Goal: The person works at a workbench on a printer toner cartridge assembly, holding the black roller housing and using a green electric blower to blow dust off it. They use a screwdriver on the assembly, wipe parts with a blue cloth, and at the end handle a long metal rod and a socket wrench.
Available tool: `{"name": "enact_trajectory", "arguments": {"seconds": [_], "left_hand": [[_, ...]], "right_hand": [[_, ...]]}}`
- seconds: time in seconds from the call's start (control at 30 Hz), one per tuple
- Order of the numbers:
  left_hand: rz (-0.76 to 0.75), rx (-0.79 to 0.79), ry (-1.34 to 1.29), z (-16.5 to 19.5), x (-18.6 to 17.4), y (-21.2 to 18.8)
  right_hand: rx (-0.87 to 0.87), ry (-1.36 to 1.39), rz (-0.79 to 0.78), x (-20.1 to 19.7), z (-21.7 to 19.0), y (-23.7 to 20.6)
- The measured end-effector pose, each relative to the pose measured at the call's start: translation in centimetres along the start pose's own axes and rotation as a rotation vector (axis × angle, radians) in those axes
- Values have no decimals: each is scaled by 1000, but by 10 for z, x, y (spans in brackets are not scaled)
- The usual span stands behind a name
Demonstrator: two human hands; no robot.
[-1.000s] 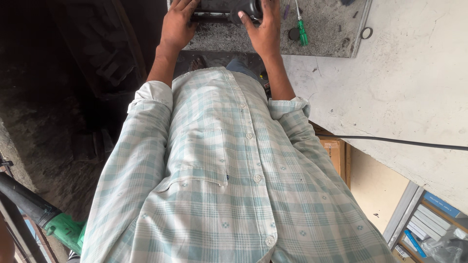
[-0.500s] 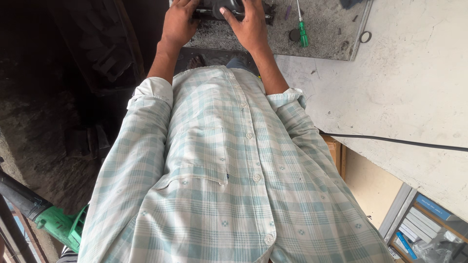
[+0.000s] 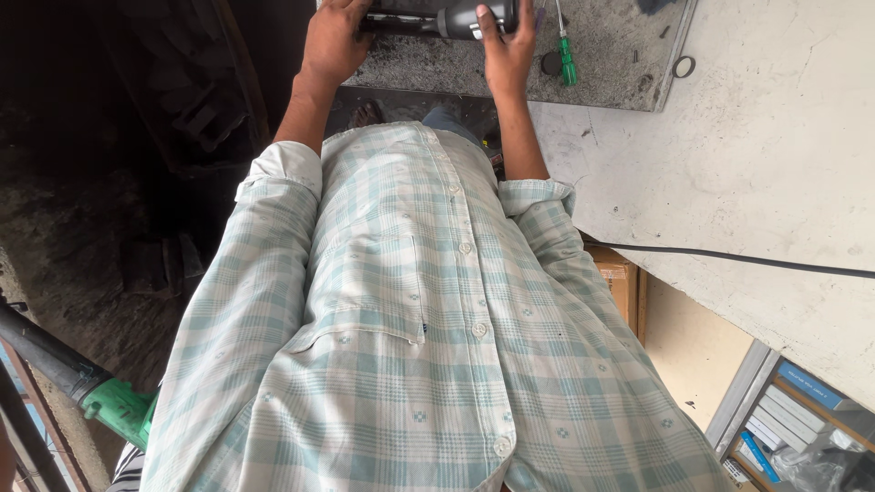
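Note:
Looking down my checked shirt, I see both arms reaching to a grey metal plate (image 3: 620, 36) at the top of the view. A dark power tool (image 3: 447, 20) with a grey body lies across the plate. My left hand (image 3: 330, 41) grips its dark left end. My right hand (image 3: 508, 46) is wrapped over its grey right end, fingers curled on the body. The top edge of the view cuts off part of the tool.
A green-handled screwdriver (image 3: 567, 66) lies just right of my right hand, beside a small dark round part (image 3: 549, 62) and a metal ring (image 3: 682, 66). A black cable (image 3: 747, 260) crosses the pale bench top (image 3: 775, 164). A green-and-black tool (image 3: 100, 401) sits at lower left.
My right hand has slid right along the tool, from its middle to its grey end. The left hand keeps its grip. The view has shifted slightly.

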State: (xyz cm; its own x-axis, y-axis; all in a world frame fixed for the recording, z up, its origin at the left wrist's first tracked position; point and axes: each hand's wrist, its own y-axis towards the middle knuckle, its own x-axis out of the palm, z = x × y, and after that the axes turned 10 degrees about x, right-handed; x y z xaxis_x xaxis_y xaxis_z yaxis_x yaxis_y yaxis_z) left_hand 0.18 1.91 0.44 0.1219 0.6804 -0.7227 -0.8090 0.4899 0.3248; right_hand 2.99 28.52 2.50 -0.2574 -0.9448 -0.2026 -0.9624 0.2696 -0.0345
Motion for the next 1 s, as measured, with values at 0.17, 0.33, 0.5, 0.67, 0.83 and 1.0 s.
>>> {"name": "enact_trajectory", "arguments": {"seconds": [0.17,0.33,0.5,0.67,0.83,1.0], "left_hand": [[5,10,14,3,0,1],[-2,7,25,3,2,2],[-17,-16,54,2,5,0],[-8,14,48,0,4,-1],[17,55,68,3,3,-7],[22,157,177,3,5,-21]], "right_hand": [[244,229,67,-16,10,-9],[285,253,108,-22,13,-17],[335,322,122,-29,14,-19],[457,420,145,-36,19,-23],[598,738,148,-43,27,-25],[594,871,127,-49,33,-28]]}}
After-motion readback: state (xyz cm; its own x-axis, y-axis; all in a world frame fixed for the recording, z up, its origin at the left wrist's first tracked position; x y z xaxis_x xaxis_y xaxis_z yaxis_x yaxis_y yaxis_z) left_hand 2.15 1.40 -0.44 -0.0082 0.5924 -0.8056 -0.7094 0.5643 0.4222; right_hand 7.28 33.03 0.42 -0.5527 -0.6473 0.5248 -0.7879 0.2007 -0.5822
